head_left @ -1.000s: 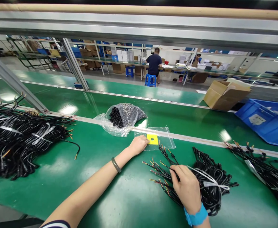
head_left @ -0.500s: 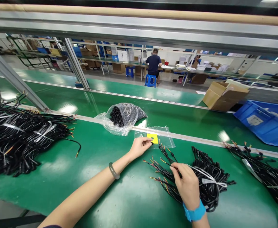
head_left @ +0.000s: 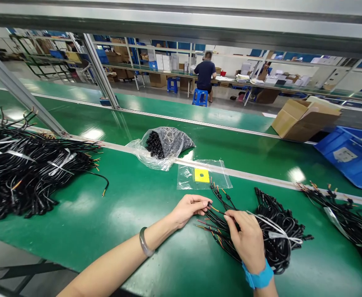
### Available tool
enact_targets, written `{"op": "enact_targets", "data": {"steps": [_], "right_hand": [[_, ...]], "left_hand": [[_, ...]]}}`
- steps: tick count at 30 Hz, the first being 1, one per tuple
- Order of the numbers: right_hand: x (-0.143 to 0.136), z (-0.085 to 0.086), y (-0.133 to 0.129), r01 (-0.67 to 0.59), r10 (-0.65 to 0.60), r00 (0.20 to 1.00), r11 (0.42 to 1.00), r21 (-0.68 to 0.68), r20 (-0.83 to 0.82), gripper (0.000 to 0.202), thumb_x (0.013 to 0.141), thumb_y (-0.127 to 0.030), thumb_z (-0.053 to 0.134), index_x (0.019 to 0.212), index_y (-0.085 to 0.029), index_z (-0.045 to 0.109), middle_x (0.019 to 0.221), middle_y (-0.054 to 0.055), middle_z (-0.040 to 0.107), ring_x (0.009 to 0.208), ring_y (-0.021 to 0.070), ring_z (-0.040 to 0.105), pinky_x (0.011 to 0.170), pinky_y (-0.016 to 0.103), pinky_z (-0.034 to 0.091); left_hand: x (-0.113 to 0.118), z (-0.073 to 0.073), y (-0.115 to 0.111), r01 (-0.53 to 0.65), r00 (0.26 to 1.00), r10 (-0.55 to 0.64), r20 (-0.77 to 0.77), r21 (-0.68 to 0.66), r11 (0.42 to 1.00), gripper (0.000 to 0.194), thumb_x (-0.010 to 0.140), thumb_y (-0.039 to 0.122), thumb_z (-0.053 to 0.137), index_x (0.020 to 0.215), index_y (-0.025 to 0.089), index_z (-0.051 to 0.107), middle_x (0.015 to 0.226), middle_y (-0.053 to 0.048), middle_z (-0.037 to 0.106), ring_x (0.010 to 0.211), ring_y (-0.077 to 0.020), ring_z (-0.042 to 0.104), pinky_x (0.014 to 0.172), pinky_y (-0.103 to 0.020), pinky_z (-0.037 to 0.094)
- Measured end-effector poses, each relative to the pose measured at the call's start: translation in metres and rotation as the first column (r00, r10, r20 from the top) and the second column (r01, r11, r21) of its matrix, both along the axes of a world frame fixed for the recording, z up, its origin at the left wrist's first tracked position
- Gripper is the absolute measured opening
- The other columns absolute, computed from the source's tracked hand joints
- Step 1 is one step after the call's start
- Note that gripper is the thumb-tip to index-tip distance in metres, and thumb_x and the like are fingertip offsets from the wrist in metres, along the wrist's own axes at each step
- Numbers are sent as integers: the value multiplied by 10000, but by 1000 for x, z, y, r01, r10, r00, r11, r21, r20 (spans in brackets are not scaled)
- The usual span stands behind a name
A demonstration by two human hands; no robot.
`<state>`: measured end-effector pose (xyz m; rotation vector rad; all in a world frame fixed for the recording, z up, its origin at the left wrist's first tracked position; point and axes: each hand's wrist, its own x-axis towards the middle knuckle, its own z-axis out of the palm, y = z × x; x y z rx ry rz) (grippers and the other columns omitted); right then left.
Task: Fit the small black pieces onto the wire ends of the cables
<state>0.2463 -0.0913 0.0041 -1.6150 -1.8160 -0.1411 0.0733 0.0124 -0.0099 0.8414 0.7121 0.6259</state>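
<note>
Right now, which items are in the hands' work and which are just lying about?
In hand: left hand, right hand, tied cable bundle, small black part.
Lying about: clear bag with yellow square, bag of black parts, left cable pile, cardboard box, blue crate.

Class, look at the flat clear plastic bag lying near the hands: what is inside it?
The flat clear plastic bag holds one small yellow square with a dark centre spot. Nothing else shows through.

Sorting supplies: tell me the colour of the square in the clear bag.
Yellow square, head view.
</note>
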Motion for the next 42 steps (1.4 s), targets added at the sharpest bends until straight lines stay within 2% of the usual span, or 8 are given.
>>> {"op": "enact_targets", "data": {"steps": [5, 10, 15, 19, 25, 29, 33, 42], "right_hand": [[-2, 2, 0, 15, -15, 999, 1000, -17, 29, 163, 929, -249, 472, 839, -187, 593, 759, 26, 637, 703, 159, 559, 686, 307, 353], [-2, 3, -1, 8, -7, 1000, 1000, -28, 25, 170, 927, -252, 475, 825, -185, 593, 731, 21, 623, 688, 156, 538, 678, 305, 335], [-2, 3, -1, -4, 5, 1000, 999, -48, 25, 167, 926, -249, 479, 828, -188, 600, 732, 14, 622, 692, 154, 536, 677, 302, 325], [-2, 2, -1, 8, -8, 1000, 999, -53, 7, 171, 929, -253, 470, 820, -188, 585, 720, 13, 612, 684, 151, 531, 671, 300, 324], [-3, 4, -2, 4, -4, 1000, 998, -61, 6, 176, 931, -260, 466, 831, -190, 592, 726, 16, 613, 679, 151, 535, 667, 304, 328], [-3, 8, -3, -9, 4, 998, 998, -68, -65, 174, 933, -267, 461, 840, -195, 589, 743, 23, 623, 677, 152, 539, 672, 305, 347], [-3, 10, -5, -13, 8, 998, 997, -76, -70, 179, 931, -269, 461, 839, -198, 599, 746, 15, 627, 678, 147, 547, 671, 301, 357], [-4, 10, -4, 0, -4, 998, 998, -61, -70, 174, 928, -261, 470, 831, -194, 598, 735, 15, 624, 661, 146, 536, 673, 303, 352]], "left_hand": [[-2, -1, -1, -18, 998, 25, -55, 121, 993, 379, 600, 380, 824, 866, 120, 754, 670, -36, 684, 563, -73, 551, 575, -187, 451], [-4, -1, -2, -54, 995, 75, -69, 273, 961, 343, 619, 357, 812, 862, 123, 753, 733, -60, 720, 590, -98, 575, 610, -209, 466], [-3, -6, -3, -48, 991, 86, -105, 325, 945, 345, 633, 360, 799, 872, 116, 747, 770, -74, 734, 644, -133, 632, 665, -234, 498], [-1, -10, -5, -40, 994, 69, -89, 294, 955, 356, 618, 355, 809, 864, 106, 742, 730, -69, 729, 611, -130, 640, 656, -238, 516], [1, -9, -7, -44, 999, 47, -18, 130, 991, 379, 561, 319, 849, 838, 91, 726, 705, -77, 729, 651, -158, 683, 709, -273, 552], [1, -9, -6, -67, 998, 68, -9, 79, 995, 398, 544, 303, 861, 842, 82, 718, 710, -83, 729, 671, -172, 694, 714, -285, 559], [0, -8, -4, -86, 996, 86, 3, 46, 995, 412, 545, 302, 865, 856, 76, 718, 707, -81, 726, 686, -171, 696, 721, -284, 562], [-3, -9, -5, -2, 1000, 3, 29, -21, 1000, 436, 564, 309, 861, 900, 71, 719, 714, -92, 729, 637, -147, 689, 696, -262, 558]]}}
